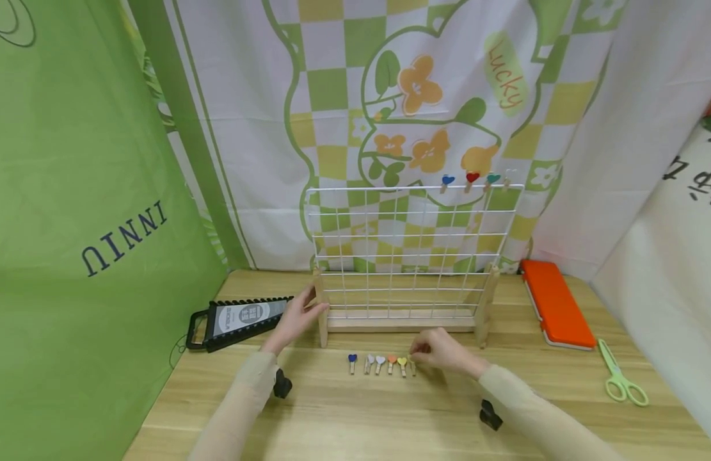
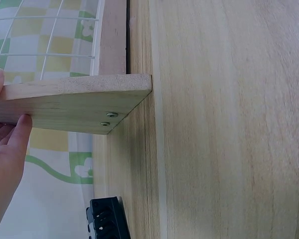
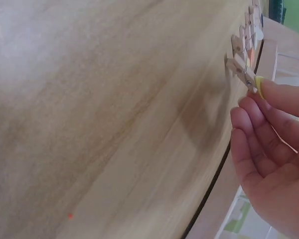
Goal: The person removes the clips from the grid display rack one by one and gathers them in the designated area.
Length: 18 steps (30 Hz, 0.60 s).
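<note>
My left hand (image 1: 297, 317) holds the left wooden post (image 2: 65, 97) of a white wire grid rack (image 1: 390, 256), thumb on one side and fingers on the other. With thumb and fingertips, my right hand (image 1: 441, 351) pinches a small wooden clothespin (image 3: 245, 74) with a yellow decoration, at the right end of a row in front of the rack. Along that row lie a dark blue heart clothespin (image 1: 352, 363), two pale ones, an orange one (image 1: 391, 363) and a yellow heart one (image 1: 402, 366). On the rack's top wire sit blue, red (image 1: 472, 179), green and white clothespins.
Left of the rack lies a black-edged holder (image 1: 242, 320) with a grey label. An orange-red case (image 1: 557, 304) and light green scissors (image 1: 620, 378) lie on the right of the wooden table (image 1: 355, 422). Patterned cloth (image 1: 326, 83) hangs behind, green cloth at left.
</note>
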Each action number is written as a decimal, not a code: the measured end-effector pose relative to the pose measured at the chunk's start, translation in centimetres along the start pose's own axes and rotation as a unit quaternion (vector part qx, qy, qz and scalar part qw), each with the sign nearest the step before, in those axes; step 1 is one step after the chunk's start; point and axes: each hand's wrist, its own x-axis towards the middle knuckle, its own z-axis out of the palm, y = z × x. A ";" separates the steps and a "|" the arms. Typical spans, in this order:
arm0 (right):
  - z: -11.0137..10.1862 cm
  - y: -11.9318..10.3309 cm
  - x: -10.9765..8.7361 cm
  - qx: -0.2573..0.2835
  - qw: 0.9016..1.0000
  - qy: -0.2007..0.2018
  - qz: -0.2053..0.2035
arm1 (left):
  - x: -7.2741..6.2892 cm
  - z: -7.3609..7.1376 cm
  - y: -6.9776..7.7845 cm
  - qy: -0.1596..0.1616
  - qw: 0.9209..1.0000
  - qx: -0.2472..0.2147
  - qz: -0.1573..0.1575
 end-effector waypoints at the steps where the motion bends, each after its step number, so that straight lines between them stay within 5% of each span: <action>1: 0.0 0.1 0.1 0.004 1.000 -0.004 0.007 | -0.2 -0.1 0.6 -0.003 1.000 -0.001 -0.003; 6: 0.1 0.6 0.3 0.013 0.999 -0.023 0.026 | -0.8 -0.3 2.5 -0.016 1.000 0.005 -0.011; 12: 0.3 0.9 0.5 0.017 0.999 -0.035 0.027 | 0.2 0.1 -0.2 -0.003 1.000 -0.002 -0.008; 18: 0.3 0.9 0.5 0.014 0.999 -0.027 0.027 | 0.2 0.1 -0.6 0.005 1.000 -0.009 -0.002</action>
